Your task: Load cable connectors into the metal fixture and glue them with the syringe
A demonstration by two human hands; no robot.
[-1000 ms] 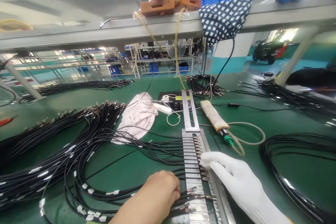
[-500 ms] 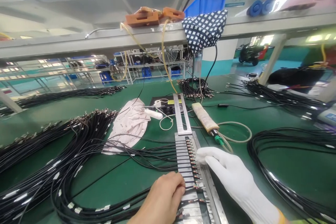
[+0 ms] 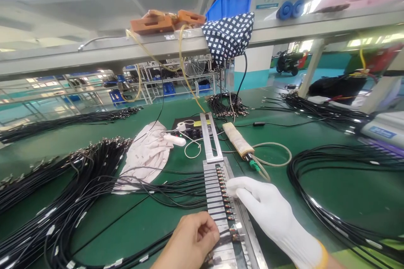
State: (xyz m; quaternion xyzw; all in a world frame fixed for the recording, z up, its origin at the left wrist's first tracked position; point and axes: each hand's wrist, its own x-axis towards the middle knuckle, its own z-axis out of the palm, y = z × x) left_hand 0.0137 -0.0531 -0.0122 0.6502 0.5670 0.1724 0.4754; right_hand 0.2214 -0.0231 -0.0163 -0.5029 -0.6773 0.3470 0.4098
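Note:
My bare left hand (image 3: 192, 237) is curled at the left edge of a slotted metal fixture (image 3: 212, 189), thumb and forefinger closed on a black cable (image 3: 224, 232) lying across it. Several black cables (image 3: 186, 188) enter the slots from the left, their stripped ends and small connectors (image 3: 223, 188) lined up along the right side. My right hand (image 3: 268, 206), in a white glove, rests by the fixture's metal side rail (image 3: 249, 227). Its fingertips are bent together at the upper connectors; whatever they pinch is hidden.
A thick cable bundle (image 3: 107, 155) lies left, a cable coil (image 3: 303, 180) right. Beyond the fixture are a pink cloth (image 3: 145, 155), a black box (image 3: 189, 128) and a wrapped handle tool (image 3: 238, 139) with a looped cord. A shelf beam (image 3: 110, 52) crosses above the green table.
The whole view has swung right, so things sit further left in it. My left fingers have curled more tightly beside the fixture. My gloved hand stays by the rail.

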